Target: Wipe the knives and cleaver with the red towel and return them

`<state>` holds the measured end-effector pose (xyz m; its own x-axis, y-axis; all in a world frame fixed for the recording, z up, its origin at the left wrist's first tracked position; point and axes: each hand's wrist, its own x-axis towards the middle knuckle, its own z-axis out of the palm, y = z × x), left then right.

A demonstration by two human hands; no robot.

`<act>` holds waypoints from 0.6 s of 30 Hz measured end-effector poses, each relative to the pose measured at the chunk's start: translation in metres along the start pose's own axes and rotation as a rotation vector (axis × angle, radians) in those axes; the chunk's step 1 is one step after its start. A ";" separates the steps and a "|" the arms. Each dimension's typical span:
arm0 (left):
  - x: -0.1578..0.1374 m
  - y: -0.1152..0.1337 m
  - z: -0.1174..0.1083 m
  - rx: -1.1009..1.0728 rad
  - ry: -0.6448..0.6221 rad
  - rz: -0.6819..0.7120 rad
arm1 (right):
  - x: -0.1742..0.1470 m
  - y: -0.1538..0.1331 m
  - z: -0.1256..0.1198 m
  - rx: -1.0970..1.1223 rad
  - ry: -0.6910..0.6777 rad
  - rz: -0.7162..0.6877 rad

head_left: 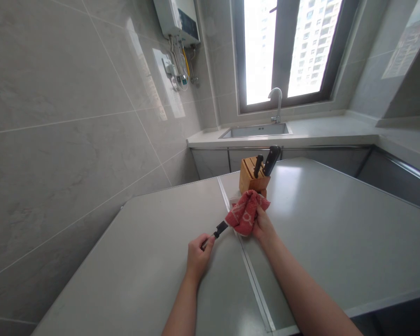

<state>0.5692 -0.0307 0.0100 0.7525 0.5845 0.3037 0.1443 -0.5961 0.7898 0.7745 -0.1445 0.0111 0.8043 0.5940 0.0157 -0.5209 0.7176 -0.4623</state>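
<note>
My left hand (pixel 199 252) is closed around the handle of a knife (pixel 221 228), whose dark blade points up and to the right. The far end of the blade is hidden in a red patterned cloth (pixel 245 214). My right hand (pixel 263 224) grips this cloth from its right side, with the fingers partly hidden behind it. Just beyond the cloth stands a wooden knife block (pixel 248 176). Two black-handled pieces stick up from it, a large handle (pixel 272 160) and a smaller handle (pixel 258 166).
Part of a small white item (pixel 234 201) shows behind the cloth. The pale table (pixel 154 261) has a metal strip (pixel 254 275) along its seam. Beyond it are a counter with a sink (pixel 255 131) and tap (pixel 276 102). A tiled wall (pixel 73 163) rises at left.
</note>
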 end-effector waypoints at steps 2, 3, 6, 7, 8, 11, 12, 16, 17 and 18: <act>0.000 0.000 0.000 -0.010 0.013 0.002 | -0.001 -0.004 0.003 0.039 0.011 0.045; 0.000 0.000 -0.001 -0.020 0.021 0.002 | -0.002 -0.006 0.004 0.066 0.027 0.047; 0.001 -0.001 -0.001 -0.067 0.062 -0.015 | -0.004 -0.010 0.009 0.109 0.043 0.018; 0.001 -0.002 -0.002 -0.085 0.080 -0.029 | -0.005 -0.010 0.011 0.107 0.042 0.025; 0.001 -0.003 -0.001 -0.103 0.096 -0.044 | -0.007 -0.009 0.013 0.101 0.039 0.035; 0.001 -0.006 -0.001 -0.156 0.129 -0.075 | -0.015 0.000 0.019 0.076 0.038 0.072; 0.000 -0.007 -0.001 -0.174 0.138 -0.075 | -0.019 0.004 0.022 0.062 0.036 0.093; -0.002 -0.008 -0.001 -0.222 0.138 -0.045 | -0.033 0.026 0.029 -0.011 -0.017 0.179; -0.002 -0.007 -0.001 -0.230 0.126 -0.035 | -0.036 0.031 0.030 -0.025 -0.046 0.193; -0.002 -0.006 -0.001 -0.242 0.112 -0.026 | -0.039 0.035 0.031 -0.036 -0.078 0.211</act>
<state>0.5662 -0.0281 0.0053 0.6724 0.6636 0.3279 -0.0049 -0.4390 0.8985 0.7156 -0.1310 0.0221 0.6531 0.7571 -0.0172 -0.6640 0.5616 -0.4936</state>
